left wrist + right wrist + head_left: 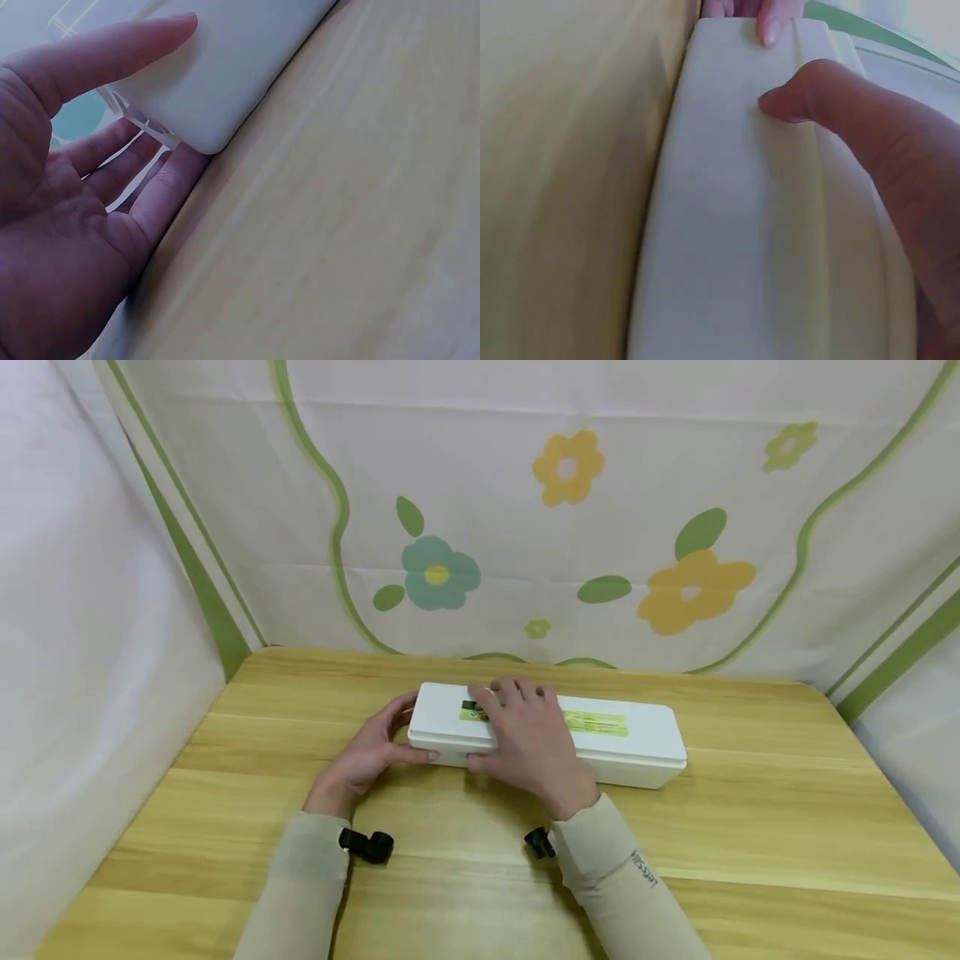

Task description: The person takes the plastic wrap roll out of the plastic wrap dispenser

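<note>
A long white plastic box (648, 735) with a lid lies lengthwise across the table, a yellow-green label (597, 723) on its top. My left hand (366, 753) grips the box's left end, its thumb along the front wall and the other fingers round the end; the left wrist view shows those fingers low by the box's corner (210, 127), near the tabletop. From above, my right hand (531, 739) holds the box left of its middle, fingers over the lid and covering part of the label. Its thumb (840, 97) presses the front side just below the lid's edge.
The wooden table (750, 843) has a back edge close behind the box. A white curtain (487, 468) with printed flowers hangs along the back, and more white cloth (97, 635) closes off the left side. Small black wrist devices (371, 846) sit on both sleeves.
</note>
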Available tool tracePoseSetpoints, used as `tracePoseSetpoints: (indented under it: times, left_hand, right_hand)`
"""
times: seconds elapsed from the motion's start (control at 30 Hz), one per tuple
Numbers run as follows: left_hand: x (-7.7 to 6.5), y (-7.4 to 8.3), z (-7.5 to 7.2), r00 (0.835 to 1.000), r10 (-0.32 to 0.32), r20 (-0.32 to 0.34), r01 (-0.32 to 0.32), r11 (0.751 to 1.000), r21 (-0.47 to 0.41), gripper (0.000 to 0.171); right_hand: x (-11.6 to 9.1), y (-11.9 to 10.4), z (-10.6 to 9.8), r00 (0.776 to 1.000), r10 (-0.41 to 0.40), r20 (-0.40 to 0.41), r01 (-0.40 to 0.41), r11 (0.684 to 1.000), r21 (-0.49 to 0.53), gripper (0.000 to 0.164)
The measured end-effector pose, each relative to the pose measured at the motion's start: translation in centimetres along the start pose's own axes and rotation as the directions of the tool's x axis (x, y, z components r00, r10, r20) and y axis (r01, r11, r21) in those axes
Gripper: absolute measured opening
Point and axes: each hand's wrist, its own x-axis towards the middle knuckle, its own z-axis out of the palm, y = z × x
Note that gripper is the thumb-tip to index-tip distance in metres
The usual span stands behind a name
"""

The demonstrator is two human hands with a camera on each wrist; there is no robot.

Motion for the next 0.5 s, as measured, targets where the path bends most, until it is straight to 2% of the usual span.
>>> tracePoseSetpoints:
  times: [0.13, 0.27, 0.4, 0.5]
  left_hand:
    - [-0.56, -0.09, -0.03, 1.000, -0.014, -0.019, 0.014, 1.000, -0.003, 0.106]
    - [-0.40, 0.41, 0.26, 0.999, -0.029, -0.021, 0.029, 1.000, -0.008, 0.107]
    - [0.03, 0.65, 0.52, 1.000, -0.014, -0.008, 0.014, 1.000, -0.018, 0.106]
    - [-0.40, 0.47, 0.24, 1.000, -0.009, -0.017, 0.009, 1.000, -0.025, 0.104]
  right_hand:
    - [0.12, -0.55, 0.21, 1.000, -0.003, -0.010, 0.003, 1.000, -0.016, 0.089]
    - [0.01, -0.27, 0.07, 0.999, 0.013, 0.031, -0.013, 1.000, 0.002, 0.089]
    - [-0.12, -0.06, 0.06, 0.999, 0.029, 0.020, -0.029, 0.999, 0.013, 0.087]
    - [0.00, -0.36, 0.36, 1.000, 0.007, 0.008, -0.007, 1.000, 0.024, 0.085]
